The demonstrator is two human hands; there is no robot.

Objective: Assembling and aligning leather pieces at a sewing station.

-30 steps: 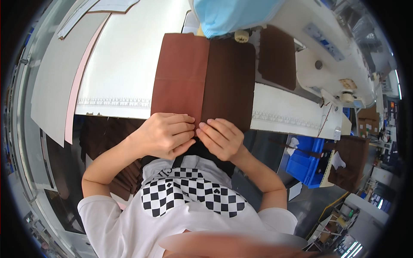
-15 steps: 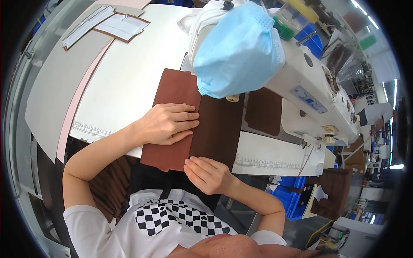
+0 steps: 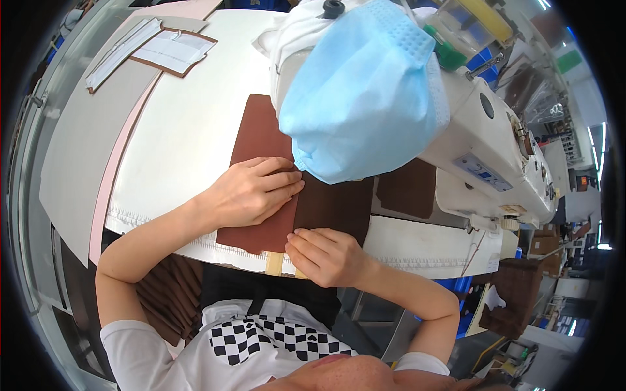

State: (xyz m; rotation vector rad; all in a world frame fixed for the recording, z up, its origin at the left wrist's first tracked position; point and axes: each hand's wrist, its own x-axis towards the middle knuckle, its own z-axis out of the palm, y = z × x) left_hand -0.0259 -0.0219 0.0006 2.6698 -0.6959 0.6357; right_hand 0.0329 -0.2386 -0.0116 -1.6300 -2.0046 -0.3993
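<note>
A reddish-brown leather-like panel (image 3: 255, 127) lies beside a dark brown panel (image 3: 332, 208), and their edges meet in a line running toward the sewing machine (image 3: 450, 124). My left hand (image 3: 254, 193) rests on the reddish panel, fingers bent a little and lying along it with the tips at that line. At the near end, my right hand (image 3: 329, 255) holds the dark panel's edge, fingers close together at the line and thumb out of sight. A light blue face mask (image 3: 362, 98) hangs on the machine's head and hides the needle area and the panels' far part.
Another dark brown piece (image 3: 407, 189) lies under the machine arm. Paper-covered patterns (image 3: 173, 51) rest on grey board (image 3: 78, 137) at the far left. A printed ruler (image 3: 417, 262) and yellow strips (image 3: 274, 263) mark the white table's front edge. Brown folded material (image 3: 173, 293) sits by my lap.
Both panels have slid away from me with my hands on them, uncovering yellow strips at the table's front edge. My left fingers are more bent. The view has shifted nearer the mask.
</note>
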